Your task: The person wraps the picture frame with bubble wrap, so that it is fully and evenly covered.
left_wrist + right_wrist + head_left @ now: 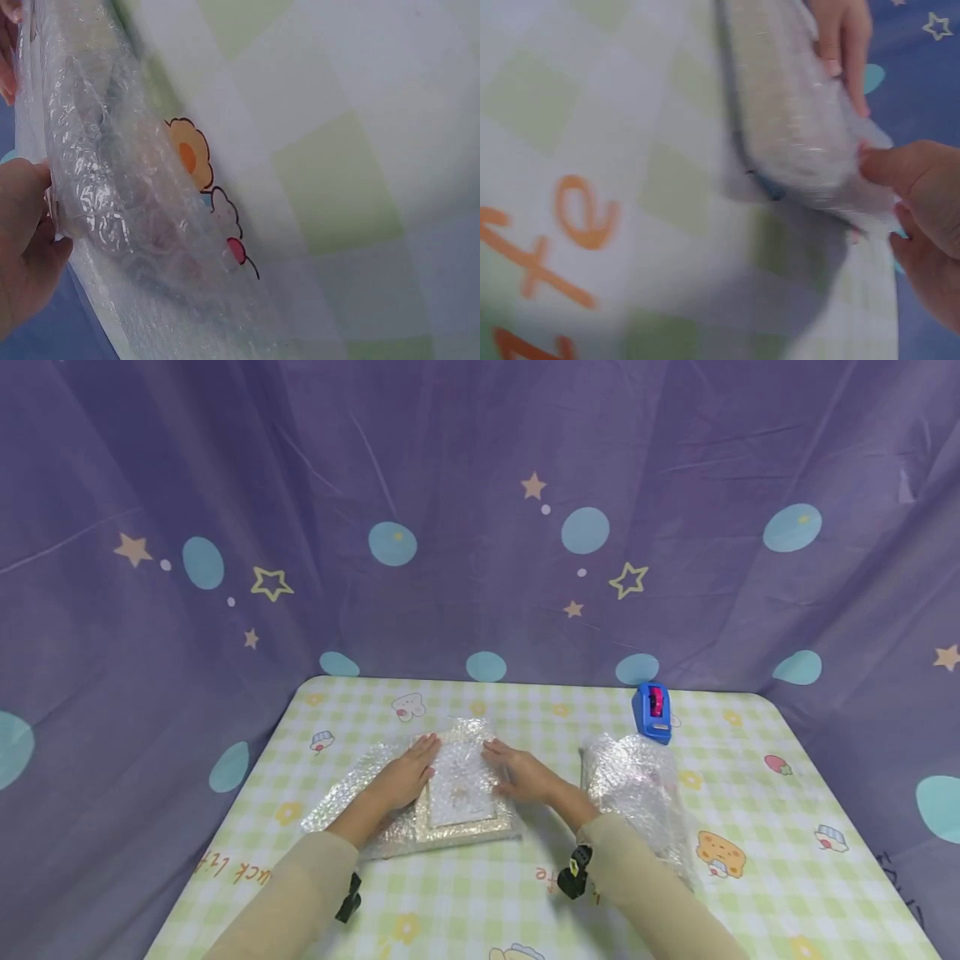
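The bubble-wrapped package [463,806] lies left of the counter's [750,802] middle, long axis toward its far edge, between the left hand [403,777], straight fingers on it, and the equally near right hand [527,775], whose grip I cannot tell.

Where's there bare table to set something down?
Tablecloth right of the right-hand bubble wrap and tape dispenser; the back strip between wrapped packet and dispenser; the front, between left sleeve and right sleeve. Crowded: the packet, with left hand and right hand on it and bubble wrap along its left.
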{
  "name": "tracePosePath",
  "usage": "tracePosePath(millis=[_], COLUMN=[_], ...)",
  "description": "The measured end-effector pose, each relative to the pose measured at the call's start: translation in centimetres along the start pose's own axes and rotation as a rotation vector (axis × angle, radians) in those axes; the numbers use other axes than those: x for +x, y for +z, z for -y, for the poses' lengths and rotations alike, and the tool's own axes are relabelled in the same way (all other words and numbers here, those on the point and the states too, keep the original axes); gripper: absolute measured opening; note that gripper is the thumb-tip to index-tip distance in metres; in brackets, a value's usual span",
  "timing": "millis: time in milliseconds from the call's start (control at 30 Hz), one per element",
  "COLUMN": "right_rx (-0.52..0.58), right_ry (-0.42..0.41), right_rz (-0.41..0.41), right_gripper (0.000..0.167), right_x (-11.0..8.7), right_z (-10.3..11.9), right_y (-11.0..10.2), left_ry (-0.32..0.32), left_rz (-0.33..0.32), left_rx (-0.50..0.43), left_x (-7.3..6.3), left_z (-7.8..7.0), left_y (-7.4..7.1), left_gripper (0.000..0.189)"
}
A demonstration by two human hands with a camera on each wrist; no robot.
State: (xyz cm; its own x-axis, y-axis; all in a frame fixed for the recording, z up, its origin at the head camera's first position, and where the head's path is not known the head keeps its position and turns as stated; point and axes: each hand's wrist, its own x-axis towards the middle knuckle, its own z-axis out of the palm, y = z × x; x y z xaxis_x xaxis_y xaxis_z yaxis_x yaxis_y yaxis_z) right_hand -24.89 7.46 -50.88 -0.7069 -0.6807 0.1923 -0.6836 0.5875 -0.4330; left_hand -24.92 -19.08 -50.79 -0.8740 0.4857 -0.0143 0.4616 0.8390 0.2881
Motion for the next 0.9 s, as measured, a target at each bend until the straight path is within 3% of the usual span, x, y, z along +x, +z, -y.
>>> tracePosePath(millis=[133,400,667,900], right_rx=[0.018,-0.116,-0.047,-0.049], right_ry=[0.015,-0.069,-0.038,-0.031], right_rz=[0.022,0.047,0.053,0.027], right_gripper=[0.067,0.061,0.058,0.056], right_x=[-0.5,0.1,0.1,0.2], right_z=[-0.2,0.4,0.3,0.0], right_y=[1.0,1.9,2.1,2.5], left_ry=[0.009,0.008,0.025,0.060], left_rz=[-0.009,-0.016,-0.014,-0.059], left_rx=[-0.021,-0.029,-0.047,-0.076], left_x=[0.2,0.3,0.2,0.3], left_z=[0.2,0.6,0.6,0.9], left_y=[0.3,0.4,0.5,0.7], left_gripper=[0.054,0.054,0.054,0.053])
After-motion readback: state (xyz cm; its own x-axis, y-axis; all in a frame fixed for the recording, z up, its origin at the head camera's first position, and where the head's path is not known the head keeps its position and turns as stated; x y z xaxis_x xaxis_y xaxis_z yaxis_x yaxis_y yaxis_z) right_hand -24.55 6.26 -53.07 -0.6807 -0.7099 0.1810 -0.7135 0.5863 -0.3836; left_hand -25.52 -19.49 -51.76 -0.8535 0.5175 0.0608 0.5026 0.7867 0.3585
